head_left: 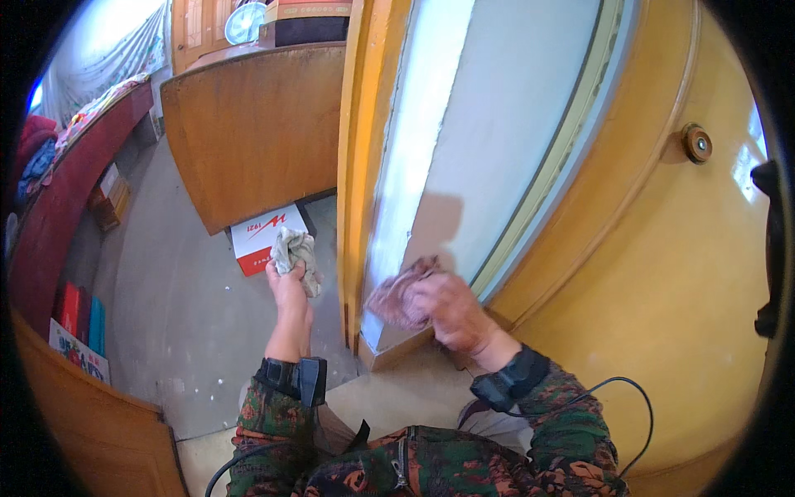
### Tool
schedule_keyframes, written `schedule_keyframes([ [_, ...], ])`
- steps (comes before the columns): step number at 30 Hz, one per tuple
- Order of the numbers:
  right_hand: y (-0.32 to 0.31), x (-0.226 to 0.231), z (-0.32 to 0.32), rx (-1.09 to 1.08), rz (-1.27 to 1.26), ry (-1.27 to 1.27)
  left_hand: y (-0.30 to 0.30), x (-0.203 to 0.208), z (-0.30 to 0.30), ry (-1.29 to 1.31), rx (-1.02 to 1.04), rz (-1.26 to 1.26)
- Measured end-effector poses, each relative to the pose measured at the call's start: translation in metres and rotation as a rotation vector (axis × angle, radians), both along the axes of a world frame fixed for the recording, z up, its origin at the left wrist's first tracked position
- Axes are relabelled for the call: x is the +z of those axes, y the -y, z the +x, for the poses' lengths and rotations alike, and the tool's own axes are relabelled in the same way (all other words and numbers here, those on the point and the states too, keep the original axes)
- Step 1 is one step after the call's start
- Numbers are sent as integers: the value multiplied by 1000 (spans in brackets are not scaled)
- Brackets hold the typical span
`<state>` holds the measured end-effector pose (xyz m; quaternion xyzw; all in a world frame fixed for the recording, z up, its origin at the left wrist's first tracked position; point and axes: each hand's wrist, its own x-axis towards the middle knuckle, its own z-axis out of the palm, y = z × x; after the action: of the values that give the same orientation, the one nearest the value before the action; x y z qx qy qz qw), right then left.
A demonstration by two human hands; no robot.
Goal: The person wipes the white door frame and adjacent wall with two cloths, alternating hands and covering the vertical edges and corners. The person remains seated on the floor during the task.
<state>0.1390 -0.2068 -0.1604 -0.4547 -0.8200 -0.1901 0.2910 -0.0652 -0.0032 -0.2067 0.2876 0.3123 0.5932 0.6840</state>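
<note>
My left hand [287,286] is closed round a crumpled pale grey-green cloth [296,251], held up in front of a white and red box on the floor. In my right hand [453,310] is a bunched pinkish-brown cloth [399,296], close to the lower part of the white wall strip [431,157] beside the door frame. Whether the cloth presses on the wall I cannot tell for sure. The fingers of the right hand curl over the cloth and are slightly blurred.
The yellow wooden door frame [363,166] rises between my hands. To the right stands a yellow door [638,273] with a round knob [696,143]. Behind the left hand are the white and red box [255,263] and a brown wooden cabinet [257,124]. A dark red bed frame [62,203] runs along the left.
</note>
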Motion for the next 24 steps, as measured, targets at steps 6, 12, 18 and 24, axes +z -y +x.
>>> schedule_keyframes([
  [6,37,127,-40,68,54,216,-1,-2,1,-88,23,-17],
  [12,66,180,-105,234,143,126,-7,-8,2,-124,55,-12],
  [18,73,175,-114,278,106,56,-10,-14,4,12,-22,9],
  [24,74,178,-118,291,117,41,-3,-8,5,-50,28,3],
])
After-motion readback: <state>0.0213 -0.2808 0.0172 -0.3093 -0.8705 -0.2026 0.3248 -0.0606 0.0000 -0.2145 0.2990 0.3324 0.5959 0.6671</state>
